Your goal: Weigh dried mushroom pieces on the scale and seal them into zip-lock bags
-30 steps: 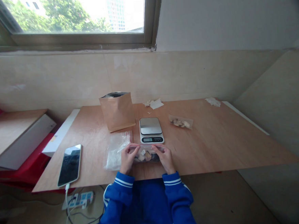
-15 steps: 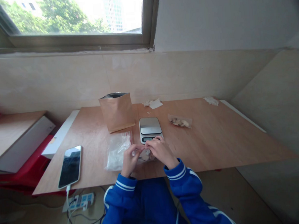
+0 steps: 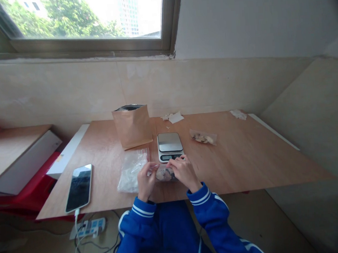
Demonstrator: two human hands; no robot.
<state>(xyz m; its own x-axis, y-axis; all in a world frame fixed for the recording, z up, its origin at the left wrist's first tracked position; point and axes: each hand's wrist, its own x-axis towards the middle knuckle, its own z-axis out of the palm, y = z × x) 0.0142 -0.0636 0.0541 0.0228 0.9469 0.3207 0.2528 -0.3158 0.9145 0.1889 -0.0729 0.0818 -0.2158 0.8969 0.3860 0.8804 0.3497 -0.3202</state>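
Observation:
Between my hands, at the table's front edge, is a small clear zip bag (image 3: 165, 174) with pale and dark pieces inside. My left hand (image 3: 146, 179) pinches the bag's top edge on the left. On the right, my right hand (image 3: 185, 171) pinches the same edge, its fingers close to the scale. A kitchen scale (image 3: 170, 143) with a metal plate stands just beyond my hands. Flat beside my left hand lies a stack of clear zip bags (image 3: 131, 173) with a red line along the edge.
An upright brown paper pouch (image 3: 134, 127) with its top open stands behind the stack. Right of the scale lies another filled clear bag (image 3: 203, 137). A phone (image 3: 79, 188) on a charging cable is at the left. Paper scraps (image 3: 176, 117) lie near the wall.
My hands have moved slightly apart along the bag's top edge. More of the bag's contents and of the scale's display now shows between them.

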